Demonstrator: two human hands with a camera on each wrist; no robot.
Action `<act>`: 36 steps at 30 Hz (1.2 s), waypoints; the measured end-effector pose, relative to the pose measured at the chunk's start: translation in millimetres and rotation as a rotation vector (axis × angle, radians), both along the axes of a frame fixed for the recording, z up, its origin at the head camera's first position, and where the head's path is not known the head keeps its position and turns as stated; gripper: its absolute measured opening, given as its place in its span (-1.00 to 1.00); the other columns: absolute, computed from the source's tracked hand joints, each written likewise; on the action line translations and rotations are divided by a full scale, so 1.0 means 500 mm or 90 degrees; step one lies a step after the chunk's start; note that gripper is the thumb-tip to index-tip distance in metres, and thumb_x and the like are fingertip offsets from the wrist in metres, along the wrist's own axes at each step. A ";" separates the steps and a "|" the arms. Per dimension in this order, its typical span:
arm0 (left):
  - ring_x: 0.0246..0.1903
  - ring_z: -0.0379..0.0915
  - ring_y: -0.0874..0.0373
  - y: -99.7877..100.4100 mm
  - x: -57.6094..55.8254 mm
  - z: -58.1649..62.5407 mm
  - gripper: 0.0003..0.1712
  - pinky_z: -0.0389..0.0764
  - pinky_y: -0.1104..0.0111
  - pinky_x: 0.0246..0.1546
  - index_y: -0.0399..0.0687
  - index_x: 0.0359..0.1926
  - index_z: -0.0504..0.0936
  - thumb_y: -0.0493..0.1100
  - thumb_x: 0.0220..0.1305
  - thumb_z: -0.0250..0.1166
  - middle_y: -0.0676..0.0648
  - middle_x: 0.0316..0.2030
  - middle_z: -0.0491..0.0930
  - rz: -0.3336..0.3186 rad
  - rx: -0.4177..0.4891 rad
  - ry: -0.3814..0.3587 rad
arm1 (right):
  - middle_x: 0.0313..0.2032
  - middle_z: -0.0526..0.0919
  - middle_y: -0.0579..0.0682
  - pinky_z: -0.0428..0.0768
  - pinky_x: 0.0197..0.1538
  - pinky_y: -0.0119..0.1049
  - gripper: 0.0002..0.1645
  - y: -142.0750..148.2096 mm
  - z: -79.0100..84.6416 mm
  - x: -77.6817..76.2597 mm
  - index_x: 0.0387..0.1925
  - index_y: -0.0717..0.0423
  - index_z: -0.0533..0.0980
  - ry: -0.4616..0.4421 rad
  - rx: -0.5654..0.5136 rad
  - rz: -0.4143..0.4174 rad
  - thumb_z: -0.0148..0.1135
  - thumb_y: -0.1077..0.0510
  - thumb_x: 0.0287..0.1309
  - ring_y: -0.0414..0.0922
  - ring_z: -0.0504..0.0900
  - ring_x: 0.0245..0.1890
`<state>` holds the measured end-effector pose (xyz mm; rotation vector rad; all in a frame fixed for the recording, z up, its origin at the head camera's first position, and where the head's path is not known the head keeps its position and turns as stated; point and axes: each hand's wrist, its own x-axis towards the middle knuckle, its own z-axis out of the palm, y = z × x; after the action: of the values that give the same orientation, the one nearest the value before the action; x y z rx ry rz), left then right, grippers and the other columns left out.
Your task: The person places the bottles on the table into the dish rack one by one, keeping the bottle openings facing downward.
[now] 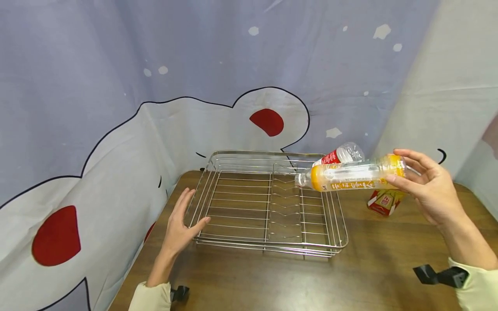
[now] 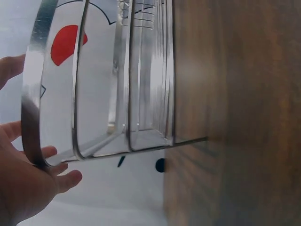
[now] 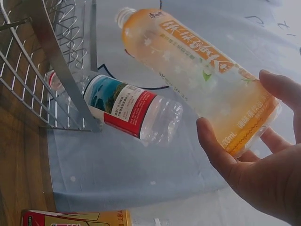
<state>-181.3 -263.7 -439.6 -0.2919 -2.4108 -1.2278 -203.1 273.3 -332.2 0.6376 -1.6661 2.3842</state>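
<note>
My right hand (image 1: 435,185) grips the base end of a clear plastic drink bottle (image 1: 350,175) with an orange label. The bottle lies nearly level above the right side of a metal wire rack (image 1: 268,244), its neck pointing left. At the rack's left front corner is my left hand (image 1: 180,226), fingers spread. The left wrist view puts that hand (image 2: 33,181) right at the rack's rim (image 2: 32,94); firm contact is hard to tell. A second clear bottle (image 3: 124,106) with a red and blue label tilts against the rack's right end, its neck inside the rack.
On the wooden table (image 1: 389,259), right of the rack, stands a red and yellow carton (image 1: 383,203), partly behind the held bottle. Wire dividers (image 1: 285,203) run through the rack's middle. A patterned curtain (image 1: 218,65) hangs close behind and along the left.
</note>
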 end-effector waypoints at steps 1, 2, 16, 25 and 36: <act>0.43 0.00 -0.21 -0.002 0.000 -0.003 -0.01 0.09 -0.31 0.27 -0.11 0.46 0.26 -0.12 0.03 0.51 -0.16 0.49 0.07 0.002 -0.002 -0.003 | 0.13 0.51 0.07 0.67 -0.14 -0.37 -0.30 0.000 0.000 0.000 0.24 0.31 0.44 0.000 0.006 -0.004 -0.02 0.75 0.09 -0.14 0.67 -0.05; 0.43 0.01 -0.21 -0.003 0.001 -0.007 -0.01 0.10 -0.30 0.28 -0.12 0.46 0.26 -0.12 0.02 0.51 -0.16 0.49 0.07 0.004 -0.003 -0.005 | 0.13 0.52 0.06 0.67 -0.14 -0.38 -0.30 0.000 -0.001 0.000 0.24 0.30 0.44 -0.001 0.011 -0.007 -0.01 0.75 0.09 -0.14 0.67 -0.05; 0.43 -0.02 -0.23 -0.015 0.010 -0.038 0.01 0.12 -0.26 0.30 -0.06 0.50 0.19 -0.11 0.08 0.50 -0.17 0.50 0.03 -0.013 0.029 -0.058 | 0.10 0.55 -0.02 0.66 -0.18 -0.44 -0.29 -0.001 -0.015 -0.005 0.19 0.21 0.50 -0.015 0.079 -0.036 0.07 0.73 0.05 -0.23 0.67 -0.05; 0.39 0.05 -0.28 -0.023 0.012 -0.051 -0.01 0.29 -0.25 0.20 0.01 0.53 0.13 -0.16 0.16 0.44 -0.27 0.45 0.13 -0.040 0.101 -0.110 | 0.11 0.49 -0.07 0.64 -0.17 -0.49 -0.29 -0.002 -0.021 -0.012 0.18 0.11 0.52 -0.030 0.149 -0.064 0.16 0.68 0.05 -0.32 0.63 -0.02; 0.33 0.11 -0.44 -0.026 0.015 -0.050 0.01 0.21 -0.27 0.25 -0.13 0.55 -0.02 -0.31 0.22 0.38 -0.37 0.47 -0.03 -0.114 0.196 -0.160 | 0.06 0.53 -0.27 0.57 -0.20 -0.60 -0.29 -0.008 -0.018 -0.010 0.25 0.05 0.47 -0.028 0.404 -0.204 0.36 0.49 0.07 -0.45 0.57 -0.04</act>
<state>-173.9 -276.6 -464.7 -0.2781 -2.3890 -1.7882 -208.2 269.5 -341.1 0.3516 -2.3493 1.6527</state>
